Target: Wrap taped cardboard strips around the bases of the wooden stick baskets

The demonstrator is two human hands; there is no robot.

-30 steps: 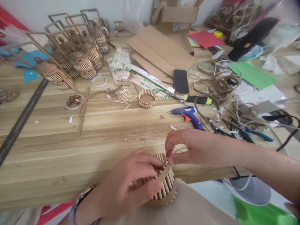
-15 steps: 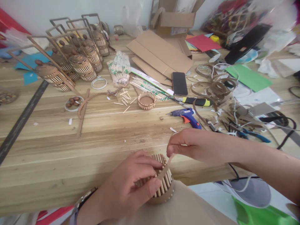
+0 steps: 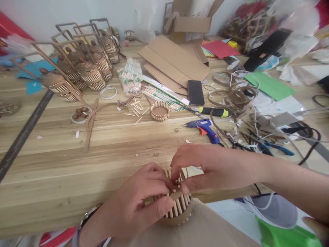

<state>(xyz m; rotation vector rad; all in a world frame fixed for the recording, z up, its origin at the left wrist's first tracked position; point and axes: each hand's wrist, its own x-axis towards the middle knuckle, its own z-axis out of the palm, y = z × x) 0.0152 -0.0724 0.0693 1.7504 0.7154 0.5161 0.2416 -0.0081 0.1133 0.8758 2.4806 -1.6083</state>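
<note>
A small round basket (image 3: pixel 181 207) of upright wooden sticks on a brown cardboard band is held close to my body, below the table's front edge. My left hand (image 3: pixel 144 199) is closed around its left side, the thumb outside and the fingers over the rim. A brown cardboard strip (image 3: pixel 177 195) runs around the outside of the sticks near their tops. With the thumb outside and fingers inside the rim, my right hand (image 3: pixel 197 169) pinches the strip against the sticks. My fingers hide part of the rim and the strip's far end.
A blue glue gun (image 3: pixel 205 128) lies beyond my right hand, near a utility knife (image 3: pixel 214 111) and a phone (image 3: pixel 195 92). Further off are a shallow stick ring (image 3: pixel 160 118), loose short sticks (image 3: pixel 137 106), cardboard sheets (image 3: pixel 177 61) and several handled stick lanterns (image 3: pixel 91 73).
My right hand has moved left and down, from pulling the strip's raised end to pressing the strip against the rim. My left hand keeps its hold on the basket.
</note>
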